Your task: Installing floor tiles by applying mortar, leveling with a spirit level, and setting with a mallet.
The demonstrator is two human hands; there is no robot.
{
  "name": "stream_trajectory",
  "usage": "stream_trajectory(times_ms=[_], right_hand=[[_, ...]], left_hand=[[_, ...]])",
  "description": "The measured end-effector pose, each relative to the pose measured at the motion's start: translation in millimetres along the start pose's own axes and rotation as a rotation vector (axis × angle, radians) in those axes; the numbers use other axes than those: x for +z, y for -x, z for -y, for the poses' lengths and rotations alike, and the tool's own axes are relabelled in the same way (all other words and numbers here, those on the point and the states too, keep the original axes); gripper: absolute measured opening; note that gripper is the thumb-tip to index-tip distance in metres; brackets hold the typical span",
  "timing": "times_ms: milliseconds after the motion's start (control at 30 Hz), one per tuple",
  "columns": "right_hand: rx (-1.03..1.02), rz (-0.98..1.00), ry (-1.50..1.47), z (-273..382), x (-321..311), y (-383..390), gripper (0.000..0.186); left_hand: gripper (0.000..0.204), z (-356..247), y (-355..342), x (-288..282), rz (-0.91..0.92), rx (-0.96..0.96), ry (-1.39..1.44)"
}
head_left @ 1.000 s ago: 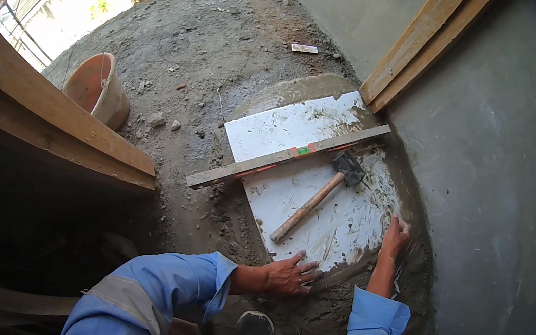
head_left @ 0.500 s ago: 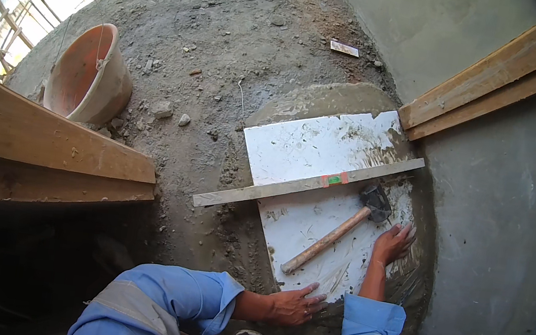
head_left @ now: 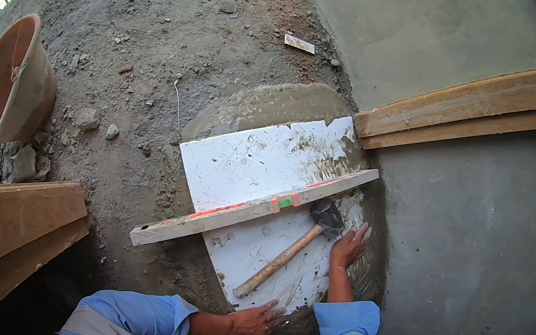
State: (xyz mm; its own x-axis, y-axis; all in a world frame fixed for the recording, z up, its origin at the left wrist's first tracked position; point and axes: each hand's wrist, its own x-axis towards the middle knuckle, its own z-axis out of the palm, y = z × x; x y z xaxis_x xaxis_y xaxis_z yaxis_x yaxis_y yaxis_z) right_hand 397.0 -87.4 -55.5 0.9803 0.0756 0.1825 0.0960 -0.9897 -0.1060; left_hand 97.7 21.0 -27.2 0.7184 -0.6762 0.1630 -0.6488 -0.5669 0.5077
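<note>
A white rectangular slab or tile [head_left: 251,168], smeared with wet mortar, lies on the ground beside the wall. My left hand [head_left: 254,322] rests at its near edge, open, with the fingers stretched out. At the right edge my right hand [head_left: 348,246] is open too, its fingers apart and lightly bent against the mortar-covered border. Across the slab's middle runs a long spirit level [head_left: 237,214] with a green vial, its left end jutting past the slab. Below it a hammer [head_left: 279,261] with a wooden handle and dark head lies on the slab; neither hand touches it.
Wet mortar [head_left: 270,105] spreads beyond the slab's far edge. A grey plastered wall [head_left: 456,242] and wooden boards [head_left: 475,104] close off the right. More boards [head_left: 17,218] stand at left, with a mortar-crusted bucket [head_left: 35,90] behind. Rubble and a small tile piece [head_left: 299,44] lie on rough ground.
My view has shifted, so the slab, level, hammer and bucket appear farther left. Both hands keep their places at the slab's edges, and a red strip now shows along the level.
</note>
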Motion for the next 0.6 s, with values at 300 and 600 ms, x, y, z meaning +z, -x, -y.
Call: stream_trajectory(times_ms=[300,600], right_hand=[[-0.082,-0.007,-0.009,-10,1,-3,0.058],[-0.106,-0.015,-0.014,-13,6,-7,0.058]], left_hand=[[0.032,2,-3,3,0.027,0.019,-0.002],[0.035,4,-3,13,-0.028,0.008,0.033]])
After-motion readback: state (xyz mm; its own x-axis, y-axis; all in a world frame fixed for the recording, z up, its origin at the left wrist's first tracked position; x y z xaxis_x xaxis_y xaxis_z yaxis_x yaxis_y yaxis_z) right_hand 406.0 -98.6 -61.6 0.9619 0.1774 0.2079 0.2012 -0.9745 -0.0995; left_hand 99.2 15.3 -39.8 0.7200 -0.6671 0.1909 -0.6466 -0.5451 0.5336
